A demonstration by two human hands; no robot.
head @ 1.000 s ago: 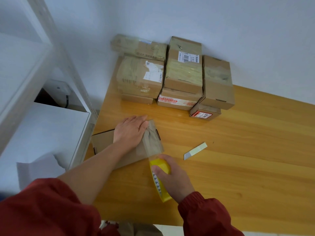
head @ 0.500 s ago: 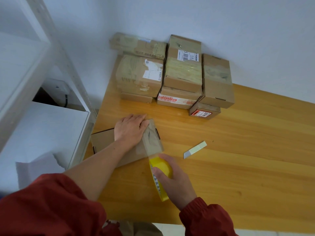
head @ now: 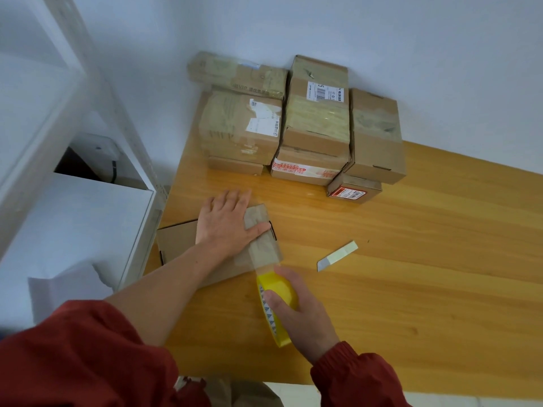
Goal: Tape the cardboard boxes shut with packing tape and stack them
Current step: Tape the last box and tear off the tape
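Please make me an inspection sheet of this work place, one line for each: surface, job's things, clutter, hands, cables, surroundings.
Surface: wooden table, orange-brown, smooth.
Job's things: flat cardboard box near the table's left edge; a tape strip runs from its top to the yellow tape roll; taped boxes are stacked against the wall.
Clutter: a small pale cutter-like piece lies on the table, right of the box.
Hands: left hand lies flat on the box, pressing it; right hand grips the tape roll.
Cables: one dark cable in the shelf opening.
Surroundings: white shelf unit at left, white wall behind.
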